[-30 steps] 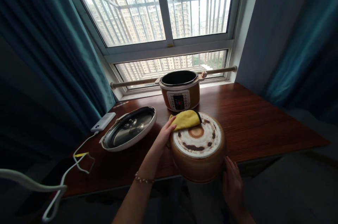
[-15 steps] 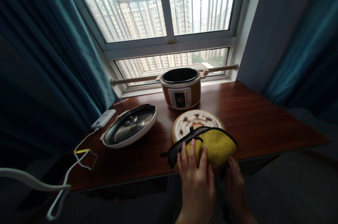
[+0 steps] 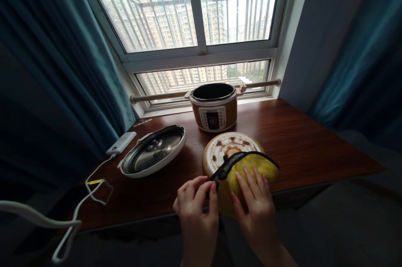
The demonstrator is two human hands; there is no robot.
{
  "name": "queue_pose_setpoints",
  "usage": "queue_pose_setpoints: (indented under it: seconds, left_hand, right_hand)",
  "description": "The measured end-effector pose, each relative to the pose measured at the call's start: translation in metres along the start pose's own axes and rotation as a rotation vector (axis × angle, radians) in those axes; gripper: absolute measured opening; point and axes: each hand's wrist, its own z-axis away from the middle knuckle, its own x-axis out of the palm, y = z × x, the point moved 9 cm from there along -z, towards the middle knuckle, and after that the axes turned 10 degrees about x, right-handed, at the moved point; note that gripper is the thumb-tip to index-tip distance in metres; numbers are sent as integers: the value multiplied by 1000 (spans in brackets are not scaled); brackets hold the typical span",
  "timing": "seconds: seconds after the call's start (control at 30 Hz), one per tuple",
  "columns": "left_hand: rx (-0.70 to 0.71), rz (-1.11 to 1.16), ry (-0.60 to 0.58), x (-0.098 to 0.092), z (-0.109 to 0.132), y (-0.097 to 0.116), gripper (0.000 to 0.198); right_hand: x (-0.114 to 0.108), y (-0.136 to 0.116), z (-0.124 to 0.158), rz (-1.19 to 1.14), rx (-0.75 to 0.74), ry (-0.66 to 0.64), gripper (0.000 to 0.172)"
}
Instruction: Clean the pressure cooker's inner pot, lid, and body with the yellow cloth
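Note:
An upturned tan inner pot (image 3: 220,149), its stained white base facing up, rests at the near edge of the wooden table (image 3: 301,141). A yellow cloth with a dark edge (image 3: 251,170) is draped over the pot's near side. My left hand (image 3: 196,204) pinches the cloth's dark corner, fingers curled. My right hand (image 3: 256,204) lies flat on the yellow cloth, fingers stretched out, pressing it against the pot.
An electric cooker body (image 3: 214,106) with a control panel stands open by the window. Its lid (image 3: 153,156) lies upside down to the left. A white power bank (image 3: 121,143) and a white cable (image 3: 78,208) sit at the table's left edge. Teal curtains hang on both sides.
My left hand slid off the yellow cloth's top and now pinches its dark corner. My right hand came up from the pot's lower side and lies flat on the cloth.

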Motion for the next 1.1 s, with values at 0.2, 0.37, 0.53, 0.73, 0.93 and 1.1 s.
queue_pose_setpoints:
  seconds: [0.2,0.37,0.53,0.73,0.93,1.1]
  left_hand:
    - [-261,42,-17,25,-23,-52,19]
    - [-423,115,-188,63,-18,-88,42]
    - [-399,242,-202,77,-11,-93,41]
    - [-395,311,-134,80,-7,-91,38]
    - [-450,306,-104,81,-2,-96,35]
    - [-479,285,-128,85,2,-99,32]
  right_hand:
    - [-3,28,-1,-95,24,37,27]
    - [-15,90,-15,-289,324,78,23]
    - [15,139,-49,-348,631,-194,41]
    - [60,109,-111,19,380,-569,36]
    - [120,37,-145,262,18,-742,44]
    - [155,26,-159,141,2,-851,41]
